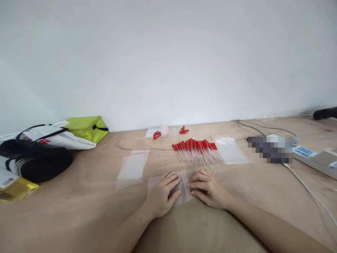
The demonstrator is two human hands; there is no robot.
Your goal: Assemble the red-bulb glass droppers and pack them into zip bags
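At six o'clock, the left hand [164,194], fingers loosely spread, seemingly steadied a clear bag [183,193]; the right hand [209,189], fingers curved apart, met its seal [186,184]. Droppers [195,144] lay handy at the bag's one o'clock.

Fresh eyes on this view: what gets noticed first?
The red-topped tubes, fanned across the middle of the table. Then the lime bag by the wall at left; nearest, the left hand on a clear bag, the right hand at its zip edge.

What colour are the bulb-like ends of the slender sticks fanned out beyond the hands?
Red; the bulb-like ends show best in the head view.
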